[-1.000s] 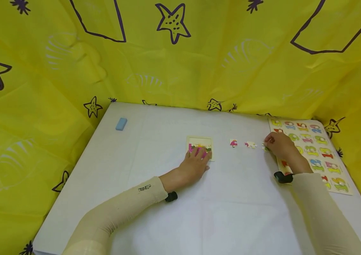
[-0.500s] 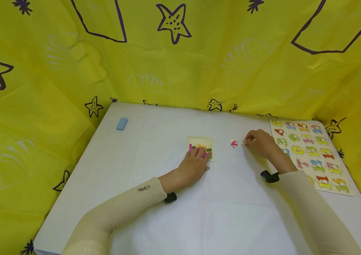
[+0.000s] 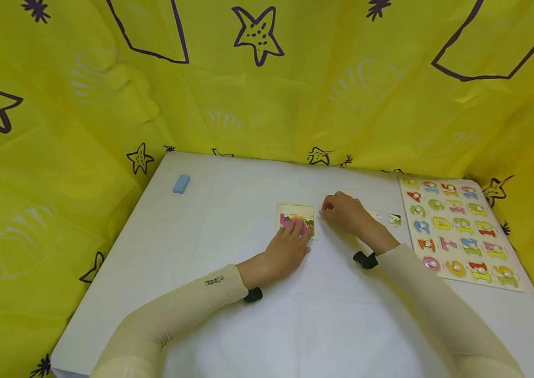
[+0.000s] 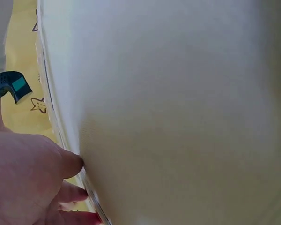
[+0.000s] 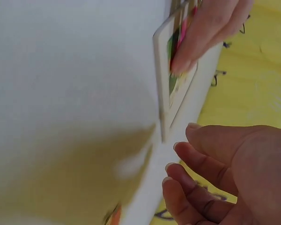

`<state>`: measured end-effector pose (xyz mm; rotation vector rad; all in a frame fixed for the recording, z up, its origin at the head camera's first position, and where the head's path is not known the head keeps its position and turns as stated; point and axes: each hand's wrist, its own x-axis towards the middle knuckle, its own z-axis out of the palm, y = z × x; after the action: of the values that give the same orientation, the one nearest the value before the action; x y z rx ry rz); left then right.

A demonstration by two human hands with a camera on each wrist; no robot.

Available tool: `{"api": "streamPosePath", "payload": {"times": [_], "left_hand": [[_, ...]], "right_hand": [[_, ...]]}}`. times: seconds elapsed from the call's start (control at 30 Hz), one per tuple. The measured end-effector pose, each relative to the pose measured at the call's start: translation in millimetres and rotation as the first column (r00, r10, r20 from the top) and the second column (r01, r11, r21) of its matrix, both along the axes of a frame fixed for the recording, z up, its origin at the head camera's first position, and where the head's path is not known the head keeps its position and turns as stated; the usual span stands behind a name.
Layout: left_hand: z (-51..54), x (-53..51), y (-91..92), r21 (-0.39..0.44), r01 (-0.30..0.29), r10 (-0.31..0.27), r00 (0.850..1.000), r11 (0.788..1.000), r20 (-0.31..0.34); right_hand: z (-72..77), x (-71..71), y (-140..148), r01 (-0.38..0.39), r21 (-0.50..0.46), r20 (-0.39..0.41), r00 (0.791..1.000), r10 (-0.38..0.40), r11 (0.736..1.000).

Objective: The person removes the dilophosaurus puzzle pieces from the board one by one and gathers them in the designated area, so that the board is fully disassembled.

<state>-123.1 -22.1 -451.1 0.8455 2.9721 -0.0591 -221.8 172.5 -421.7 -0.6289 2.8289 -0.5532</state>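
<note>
Here, left hand (image 3: 286, 253) spread on puzzle (image 3: 297, 210), right hand (image 3: 344, 212) near; narrow fingertip gap, right-wrist view only

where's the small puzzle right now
In the head view, the small puzzle lies near the middle of the white table, partly under the left hand, with the right hand just to its right.
</note>
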Motion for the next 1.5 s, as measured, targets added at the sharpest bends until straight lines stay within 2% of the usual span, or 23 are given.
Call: {"api": "streamPosePath", "payload": {"times": [0.07, 0.17, 0.27, 0.37, 0.43, 0.67, 0.8, 0.93, 1.1, 1.3, 1.4, 1.5], "left_hand": [[-1.2, -0.1, 0.8, -0.012, -0.003, 0.003, 1.000, 1.000, 0.015], [-1.5, 0.2, 1.2, -0.033, 0.009, -0.009, 1.000, 0.999, 0.000], [-2.0, 0.6, 1.1, -0.056, 0.040, -0.043, 0.997, 0.998, -0.064], [-4.0, 0.6, 0.6, -0.084, 0.073, -0.085, 0.985, 0.994, -0.147], [-5.4, 0.8, 0.1, -0.092, 0.082, -0.098, 0.979, 0.992, -0.177], [-9.7, 1.5, -2.2, -0.084, 0.091, -0.107, 0.972, 0.992, -0.211], [-8.2, 2.8, -3.2, -0.089, 0.105, -0.123, 0.965, 0.991, -0.232], [-6.1, 4.8, -4.4, -0.074, 0.121, -0.135, 0.962, 0.990, -0.238], [-2.9, 6.3, -5.7, -0.054, 0.135, -0.143, 0.971, 0.989, -0.193], [3.2, 7.8, -5.4, -0.055, 0.108, -0.110, 0.993, 0.993, -0.043], [5.2, 8.5, -4.9, -0.053, 0.103, -0.103, 0.995, 0.993, 0.005], [5.4, 9.0, -4.9, -0.062, 0.105, -0.104, 0.994, 0.993, 0.013]], "right_hand": [[0.0, 0.8, -11.6, -0.024, 0.007, -0.002, 1.000, 0.024, 1.000], [0.8, 2.2, -28.6, -0.065, 0.021, 0.000, 0.998, 0.065, 0.998], [2.9, 3.6, -44.2, -0.097, 0.025, 0.009, 0.995, 0.097, 0.995], [4.2, 3.8, -56.6, -0.123, 0.039, 0.007, 0.992, 0.123, 0.992], [4.2, 2.7, -63.5, -0.137, 0.048, 0.008, 0.991, 0.136, 0.989], [5.5, -3.7, -78.6, -0.167, 0.107, 0.036, 0.986, 0.164, 0.980], [8.4, -5.1, -83.2, -0.177, 0.118, 0.082, 0.982, 0.168, 0.977], [11.0, -4.3, -86.2, -0.197, 0.138, 0.095, 0.978, 0.185, 0.971], [13.6, -1.9, -87.8, -0.208, 0.168, 0.077, 0.977, 0.197, 0.964], [13.4, 0.1, -89.0, -0.218, 0.162, 0.090, 0.975, 0.205, 0.962], [12.3, 0.6, -89.8, -0.214, 0.152, 0.117, 0.973, 0.197, 0.965], [10.3, 0.2, -90.6, -0.215, 0.153, 0.132, 0.972, 0.195, 0.965]]}}
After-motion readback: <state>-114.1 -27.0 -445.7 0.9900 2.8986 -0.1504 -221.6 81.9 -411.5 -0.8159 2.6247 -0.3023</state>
